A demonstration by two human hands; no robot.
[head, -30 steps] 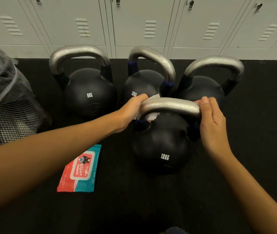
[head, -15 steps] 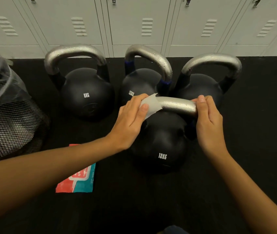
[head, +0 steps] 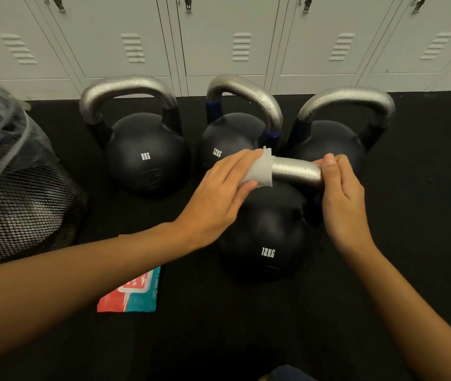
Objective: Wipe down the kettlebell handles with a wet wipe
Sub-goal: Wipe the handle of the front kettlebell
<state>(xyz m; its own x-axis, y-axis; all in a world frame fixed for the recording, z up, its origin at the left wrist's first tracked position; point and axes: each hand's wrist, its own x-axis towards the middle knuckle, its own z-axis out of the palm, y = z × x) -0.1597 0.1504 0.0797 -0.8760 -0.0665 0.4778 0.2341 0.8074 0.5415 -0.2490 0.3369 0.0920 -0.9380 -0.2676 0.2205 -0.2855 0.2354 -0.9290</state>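
Note:
Several black kettlebells with silver handles stand on the dark floor. The nearest, a 12KG kettlebell (head: pixel 262 237), has its silver handle (head: pixel 295 171) lying across the view. My left hand (head: pixel 218 193) presses a white wet wipe (head: pixel 260 173) wrapped around the left part of that handle. My right hand (head: pixel 339 193) grips the handle's right end. Behind stand an 8KG kettlebell (head: pixel 144 152), another 12KG kettlebell (head: pixel 229 138) and a third kettlebell (head: pixel 337 141) at the right.
A red and teal wipes pack (head: pixel 133 295) lies on the floor, partly under my left forearm. A black mesh bin (head: pixel 18 204) with a clear liner stands at the left. Pale lockers (head: pixel 218 37) line the back wall.
My left hand has come up from the handle's left corner onto the top bar and slid the wipe rightward along it. My right hand has kept its grip.

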